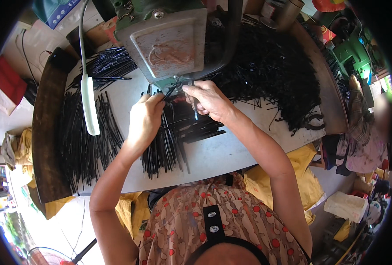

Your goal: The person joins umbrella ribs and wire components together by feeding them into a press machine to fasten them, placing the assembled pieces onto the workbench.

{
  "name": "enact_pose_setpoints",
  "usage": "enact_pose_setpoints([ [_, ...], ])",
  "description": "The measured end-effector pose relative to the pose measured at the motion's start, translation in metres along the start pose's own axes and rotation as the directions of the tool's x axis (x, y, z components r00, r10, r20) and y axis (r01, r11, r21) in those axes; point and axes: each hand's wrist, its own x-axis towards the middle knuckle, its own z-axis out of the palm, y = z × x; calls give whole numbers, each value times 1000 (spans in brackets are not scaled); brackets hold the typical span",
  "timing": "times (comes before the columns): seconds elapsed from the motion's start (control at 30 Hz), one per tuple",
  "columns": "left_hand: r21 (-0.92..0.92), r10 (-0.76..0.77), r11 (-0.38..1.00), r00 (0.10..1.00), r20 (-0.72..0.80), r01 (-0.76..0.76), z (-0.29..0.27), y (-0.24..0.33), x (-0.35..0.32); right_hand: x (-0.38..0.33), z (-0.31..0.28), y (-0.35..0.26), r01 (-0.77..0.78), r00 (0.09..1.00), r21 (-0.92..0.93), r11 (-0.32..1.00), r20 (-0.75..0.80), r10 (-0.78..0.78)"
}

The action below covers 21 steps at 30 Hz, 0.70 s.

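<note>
My left hand (145, 118) is closed on a thin black strip (169, 93) at the foot of a green machine (164, 82). The strip's end lies close under the machine's metal working part. Opposite it, my right hand (212, 102) is closed around a slim metal tool (195, 107) that points down from the fingers; its exact kind is unclear. Its thumb and forefinger are beside the working point. Below my left hand lies a bundle of black strips (163, 152), and more strips (202, 131) lie crosswise under my right hand.
A worn metal cover (169, 44) hangs over the work. Black strips (90, 132) cover the left of the pale table (220, 157), near a white lamp (90, 106). A tangled black heap (271, 75) fills the right. Yellow sacks (293, 174) lie below the table edge.
</note>
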Motion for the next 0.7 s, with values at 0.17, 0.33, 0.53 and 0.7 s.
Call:
enact_pose_setpoints([
  [0.17, -562, -411, 421, 702, 581, 712, -18, 17, -15, -2, 7, -2, 32, 999, -33, 999, -21, -33],
  [0.33, -639, -311, 254, 687, 657, 726, -14, 30, -24, -3, 13, -1, 20, 986, 51, 998, 163, -28],
  [0.53, -269, -56, 963, 980, -193, 2, -11, 43, -30, -5, -17, -1, 84, 996, 326, 942, -2, -88],
  [0.7, -735, -370, 13, 686, 626, 678, 2, 31, -12, 2, -24, 0, 181, 983, 434, 882, -120, -142],
])
